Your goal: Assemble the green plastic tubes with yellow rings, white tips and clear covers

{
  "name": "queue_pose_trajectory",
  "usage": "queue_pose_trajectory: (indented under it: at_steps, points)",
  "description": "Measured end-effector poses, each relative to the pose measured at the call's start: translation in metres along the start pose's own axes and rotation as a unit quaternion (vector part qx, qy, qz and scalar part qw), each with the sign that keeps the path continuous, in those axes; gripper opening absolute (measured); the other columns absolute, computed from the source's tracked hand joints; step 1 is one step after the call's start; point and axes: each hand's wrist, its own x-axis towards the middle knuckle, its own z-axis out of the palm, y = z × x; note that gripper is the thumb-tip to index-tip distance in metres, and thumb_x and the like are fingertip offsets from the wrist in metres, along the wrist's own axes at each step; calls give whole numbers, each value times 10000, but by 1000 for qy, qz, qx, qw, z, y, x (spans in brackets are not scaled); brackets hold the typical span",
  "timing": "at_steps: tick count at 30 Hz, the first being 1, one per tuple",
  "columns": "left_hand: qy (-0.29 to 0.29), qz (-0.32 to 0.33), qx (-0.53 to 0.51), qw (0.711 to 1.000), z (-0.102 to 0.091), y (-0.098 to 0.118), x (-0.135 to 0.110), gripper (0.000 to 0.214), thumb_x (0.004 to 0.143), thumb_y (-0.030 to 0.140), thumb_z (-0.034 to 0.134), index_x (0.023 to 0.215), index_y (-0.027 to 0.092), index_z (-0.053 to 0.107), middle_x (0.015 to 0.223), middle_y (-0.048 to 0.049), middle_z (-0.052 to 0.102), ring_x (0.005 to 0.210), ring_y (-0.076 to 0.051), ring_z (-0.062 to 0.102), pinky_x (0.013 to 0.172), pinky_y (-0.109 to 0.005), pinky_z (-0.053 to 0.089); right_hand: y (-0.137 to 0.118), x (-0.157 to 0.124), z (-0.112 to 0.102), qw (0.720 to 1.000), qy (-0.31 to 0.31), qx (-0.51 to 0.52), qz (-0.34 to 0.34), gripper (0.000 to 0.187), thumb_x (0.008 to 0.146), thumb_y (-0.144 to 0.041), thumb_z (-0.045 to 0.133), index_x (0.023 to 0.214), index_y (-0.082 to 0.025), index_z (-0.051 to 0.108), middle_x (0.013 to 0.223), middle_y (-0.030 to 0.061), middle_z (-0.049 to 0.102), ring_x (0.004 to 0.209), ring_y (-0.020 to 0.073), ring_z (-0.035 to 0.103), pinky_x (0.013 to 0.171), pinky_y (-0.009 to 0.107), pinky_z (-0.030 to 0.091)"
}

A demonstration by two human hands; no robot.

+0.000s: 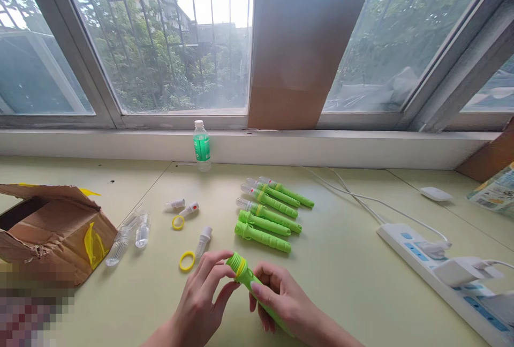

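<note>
My right hand (281,296) is wrapped round the body of a green plastic torch tube (244,274), held tilted just above the table. My left hand (204,293) pinches a yellow ring at the tube's threaded top end. Beyond them several green tubes (267,213) lie in a row, some with clear caps fitted. To the left lie two loose yellow rings (187,261), small white bulb parts (203,240) and clear plastic caps (130,234).
A torn cardboard box (48,234) sits at the left edge. A water bottle (201,146) stands by the window sill. A white power strip (437,269) with plugs and cables runs along the right. A cardboard sheet (297,58) leans on the window.
</note>
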Motion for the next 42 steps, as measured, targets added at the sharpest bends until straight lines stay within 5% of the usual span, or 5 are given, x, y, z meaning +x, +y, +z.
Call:
queue_pose_trajectory:
  at_steps: [9,17,27,32,42]
  points:
    - [-15,-6,-2,1000,-3,2,0,223,803,49,585,970,181,518,1069,-101,582,1015,-188,591,803,-307,539,-2,-1,-1,999,-13,-18,26,403,914,-523,434,897,-135,542,678,6,623,338,29,431,310,143,286]
    - [-13,-3,3,1000,-2,2,3,214,807,43,566,960,186,522,1042,-96,601,1008,-189,608,782,-301,551,-5,2,-2,998,16,-24,57,298,768,-361,666,876,-187,449,712,-34,638,286,30,436,262,135,297]
    - [-2,4,0,1000,-2,1,2,211,814,54,576,971,191,538,1030,-90,617,966,-187,626,755,-301,560,-9,-3,1,999,-20,-34,6,403,867,-542,502,869,-142,548,768,21,614,449,59,510,415,176,377]
    - [-13,-6,8,1000,-2,2,1,207,811,65,581,974,184,536,1067,-100,598,992,-190,616,788,-311,553,-6,-2,0,996,-7,-69,49,484,873,-609,426,878,-142,553,757,27,649,333,22,404,320,158,276]
    - [-8,0,13,1000,-1,2,3,202,811,35,567,945,183,537,1042,-95,613,990,-186,613,777,-308,550,-5,-1,3,995,42,-54,69,255,768,-345,646,825,-187,454,712,-37,625,295,21,403,279,151,287]
